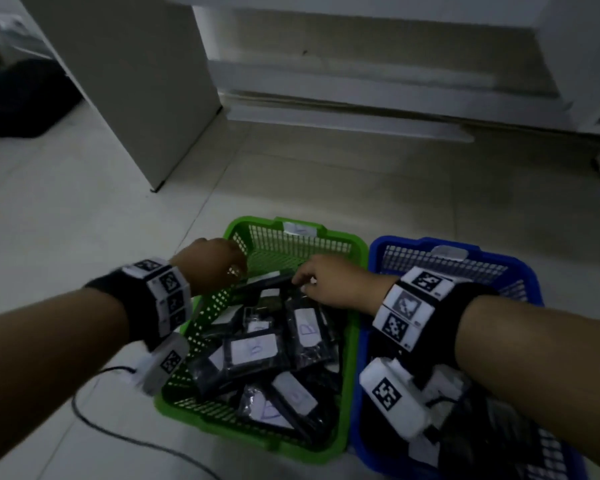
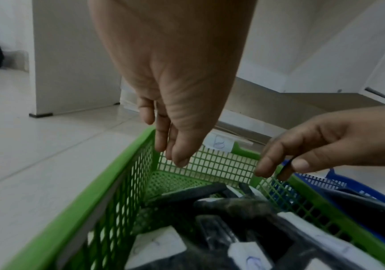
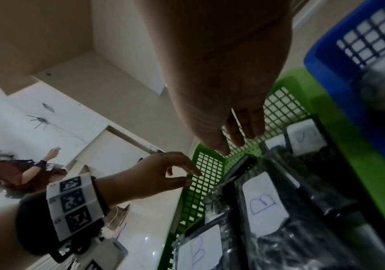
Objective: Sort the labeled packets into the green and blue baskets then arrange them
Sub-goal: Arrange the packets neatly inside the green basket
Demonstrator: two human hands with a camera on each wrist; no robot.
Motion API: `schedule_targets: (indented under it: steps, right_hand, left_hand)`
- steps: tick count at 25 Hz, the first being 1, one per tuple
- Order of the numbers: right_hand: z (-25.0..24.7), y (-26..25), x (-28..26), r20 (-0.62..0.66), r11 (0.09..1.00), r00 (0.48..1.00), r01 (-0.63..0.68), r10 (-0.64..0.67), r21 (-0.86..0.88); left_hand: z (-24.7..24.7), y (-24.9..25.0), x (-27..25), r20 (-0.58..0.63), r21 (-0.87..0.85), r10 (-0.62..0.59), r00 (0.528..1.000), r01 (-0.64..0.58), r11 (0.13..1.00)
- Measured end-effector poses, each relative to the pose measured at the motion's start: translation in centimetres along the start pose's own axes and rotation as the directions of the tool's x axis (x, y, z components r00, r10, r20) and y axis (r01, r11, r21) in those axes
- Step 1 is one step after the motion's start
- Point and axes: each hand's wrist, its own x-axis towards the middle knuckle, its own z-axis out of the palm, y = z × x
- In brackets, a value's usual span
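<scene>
Green plastic mesh forms the basket (image 1: 355, 344) in front of us on the pale tiled floor (image 1: 84, 209), and it is heaped with black packets (image 1: 257, 355) whose white labels show a handwritten B. They lie crossed and overlapping, filling the near and middle part, while the far end shows bare mesh. A white tag (image 1: 300, 228) sits on its far rim. Just to its right, touching side by side, stands the blue basket (image 1: 534, 282), which also carries a white tag on its far rim; we see dark packets in it too, mostly hidden under our right forearm, and we cannot read their labels.

Our left hand (image 1: 210, 263) hangs over the far left corner of the green basket with its fingers (image 2: 177, 146) loose and pointing down, holding nothing. Our right hand (image 1: 329, 280) reaches over the middle of the same basket; in the left wrist view its thumb and fingers pinch something thin and dark, though we cannot tell what it is. Both wrists wear black bands with square printed markers (image 1: 168, 292).

White cabinets (image 1: 136, 81) stand beyond the baskets, and a dark cable (image 1: 94, 424) trails over the floor at the left
</scene>
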Motion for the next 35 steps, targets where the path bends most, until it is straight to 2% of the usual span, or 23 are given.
schedule_targets:
  steps: [2, 6, 10, 12, 14, 17, 21, 26, 31, 33, 35]
  right_hand:
    - [1.3, -0.4, 2.0, 0.011, 0.997, 0.997, -0.079, 0.079, 0.005]
    - [3.6, -0.2, 5.4, -0.081, 0.965, 0.967, -0.229, 0.24, 0.125]
    - [4.4, 0.2, 7.4, -0.074, 0.899, 0.928, -0.332, 0.366, 0.286]
    - [4.4, 0.4, 7.9, -0.048, 0.897, 0.93, -0.336, 0.364, 0.288]
    - [4.6, 0.4, 8.0, 0.007, 0.921, 0.942, -0.331, 0.337, 0.208]
    - [5.3, -0.1, 7.7, 0.037, 0.947, 0.951, -0.31, 0.308, 0.08]
    - [5.4, -0.4, 6.7, 0.045, 0.937, 0.966, -0.258, 0.255, 0.234]
    - [5.7, 0.0, 6.2, 0.003, 0.96, 0.981, -0.192, 0.196, 0.202]
    - [5.6, 0.0, 5.0, 0.041, 0.976, 0.99, -0.138, 0.133, 0.167]
    - [5.5, 0.0, 4.9, -0.02, 0.967, 0.99, -0.133, 0.141, 0.217]
    - [4.9, 0.0, 5.4, -0.158, 0.924, 0.961, -0.163, 0.229, 0.345]
  left_hand:
    - [2.0, -0.5, 1.6, -0.001, 0.05, 0.018, 1.0, -0.018, 0.999]
    - [3.7, 0.1, 4.2, -0.078, 0.224, 0.098, 0.992, -0.079, 0.972]
    - [3.9, 0.2, 5.4, -0.103, 0.134, 0.079, 0.992, -0.065, 0.989]
    - [3.8, 0.3, 6.1, -0.128, 0.117, 0.071, 0.989, -0.056, 0.992]
    - [3.7, 0.3, 6.7, -0.139, 0.142, 0.081, 0.987, -0.061, 0.988]
    - [3.7, -0.3, 7.0, -0.087, 0.15, 0.108, 0.99, -0.094, 0.984]
    - [3.7, -0.2, 6.9, -0.049, 0.169, 0.152, 0.987, -0.142, 0.975]
    - [4.1, 0.4, 7.2, -0.127, 0.269, 0.153, 0.98, -0.114, 0.956]
    - [3.7, -0.2, 8.1, -0.203, 0.271, 0.177, 0.963, -0.119, 0.955]
    - [3.8, -0.6, 8.1, -0.167, 0.245, 0.173, 0.971, -0.129, 0.961]
    - [3.7, -1.4, 7.8, -0.137, 0.237, 0.204, 0.969, -0.168, 0.957]
